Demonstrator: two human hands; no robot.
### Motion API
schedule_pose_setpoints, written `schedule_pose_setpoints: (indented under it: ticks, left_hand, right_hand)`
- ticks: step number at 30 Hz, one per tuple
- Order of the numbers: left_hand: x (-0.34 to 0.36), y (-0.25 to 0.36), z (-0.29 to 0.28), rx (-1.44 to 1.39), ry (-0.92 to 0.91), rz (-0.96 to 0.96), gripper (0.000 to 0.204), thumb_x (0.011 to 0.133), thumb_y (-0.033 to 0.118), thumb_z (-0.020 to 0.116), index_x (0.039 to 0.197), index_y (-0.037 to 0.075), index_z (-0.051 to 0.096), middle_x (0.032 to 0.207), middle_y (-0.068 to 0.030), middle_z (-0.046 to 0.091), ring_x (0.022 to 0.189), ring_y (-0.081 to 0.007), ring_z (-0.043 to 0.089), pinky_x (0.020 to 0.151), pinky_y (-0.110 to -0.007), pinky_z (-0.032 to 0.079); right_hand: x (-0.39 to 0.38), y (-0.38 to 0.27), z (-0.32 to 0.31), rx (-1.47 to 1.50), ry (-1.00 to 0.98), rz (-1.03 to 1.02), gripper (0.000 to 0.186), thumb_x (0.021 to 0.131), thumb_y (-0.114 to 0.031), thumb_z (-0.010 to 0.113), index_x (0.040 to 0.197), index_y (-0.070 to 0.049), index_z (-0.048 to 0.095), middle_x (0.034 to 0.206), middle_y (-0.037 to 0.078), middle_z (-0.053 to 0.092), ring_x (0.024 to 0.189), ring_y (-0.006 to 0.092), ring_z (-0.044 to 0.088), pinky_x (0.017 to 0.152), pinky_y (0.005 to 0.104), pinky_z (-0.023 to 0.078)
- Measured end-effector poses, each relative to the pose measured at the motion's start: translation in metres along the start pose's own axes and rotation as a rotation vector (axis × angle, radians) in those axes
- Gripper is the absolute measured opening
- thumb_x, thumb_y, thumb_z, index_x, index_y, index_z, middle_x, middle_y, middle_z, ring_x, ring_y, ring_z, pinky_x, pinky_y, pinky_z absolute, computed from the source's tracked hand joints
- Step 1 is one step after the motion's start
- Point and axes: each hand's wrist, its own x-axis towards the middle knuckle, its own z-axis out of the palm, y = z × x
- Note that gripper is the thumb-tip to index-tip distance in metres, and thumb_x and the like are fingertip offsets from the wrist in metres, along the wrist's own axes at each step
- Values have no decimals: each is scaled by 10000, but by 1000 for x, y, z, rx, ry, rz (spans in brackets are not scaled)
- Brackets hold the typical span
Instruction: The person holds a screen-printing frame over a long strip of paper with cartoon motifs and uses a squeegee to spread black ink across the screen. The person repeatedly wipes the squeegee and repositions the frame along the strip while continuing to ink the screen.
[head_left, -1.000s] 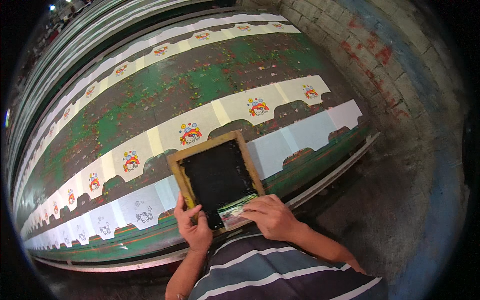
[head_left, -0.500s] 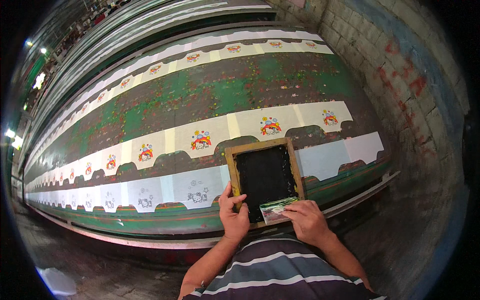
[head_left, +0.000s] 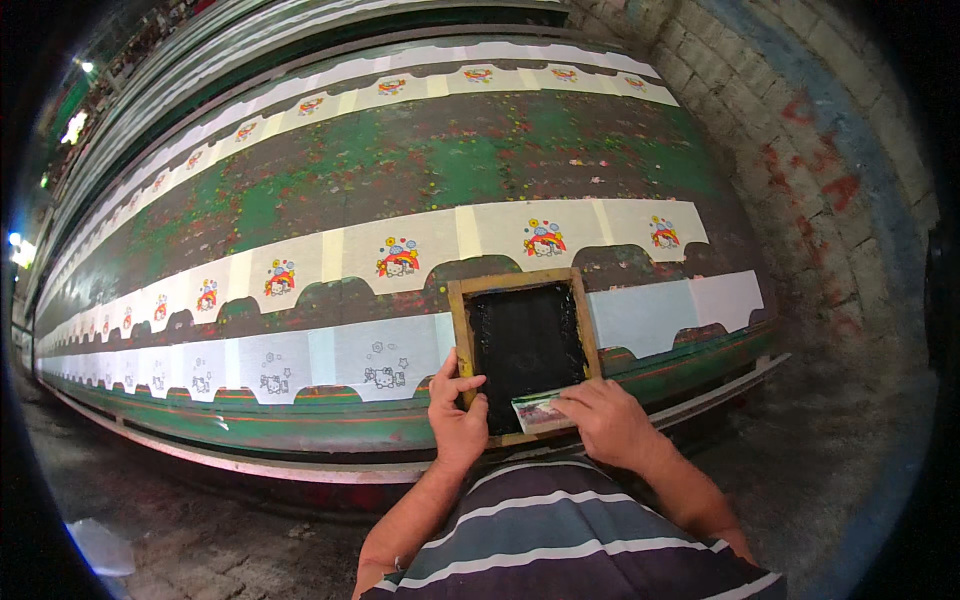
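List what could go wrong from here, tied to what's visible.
1. Frame shift: the left hand holds the wooden frame only at its lower left side, so the frame might twist.
2. Uneven pressure: the right hand grips the flat scraper toward its right end, so it could tilt.
3. Smudging: the left fingers sit beside the black area; if it's wet, they might mark the pale sheets.
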Motion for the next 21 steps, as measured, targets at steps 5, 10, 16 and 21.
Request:
schedule_pose_setpoints:
  ticks: [5,10,16,21]
  left_hand:
    - [1,4,-1,32,-30,17,341,825,-121,766,1110,66,783,1671,-269,589,1464,-402,607,1241,-473,450]
    - [2,3,0,21,-32,-12,319,837,-122,756,1094,63,787,1683,-272,573,1486,-415,589,1254,-481,437]
    - [2,3,-4,20,-65,4,310,853,-113,755,1114,51,789,1694,-282,558,1513,-427,565,1270,-492,422]
    - [3,2,-4,10,-62,0,374,855,-108,761,1196,45,777,1700,-279,553,1523,-417,561,1285,-491,414]
  right_hand:
    - [9,11,-20,140,-75,65,377,914,2,704,1279,-51,782,1226,153,778,1165,389,721,1036,514,569]
    - [8,-6,-21,91,-124,40,370,906,-7,692,1263,-54,777,1222,147,767,1155,390,718,1013,499,567]
    - [24,0,-5,36,-55,44,371,892,-5,704,1252,-55,780,1222,132,758,1165,378,709,1002,495,566]
    - [23,-5,10,-21,23,78,376,894,10,709,1255,-59,791,1255,118,763,1172,363,719,995,485,566]
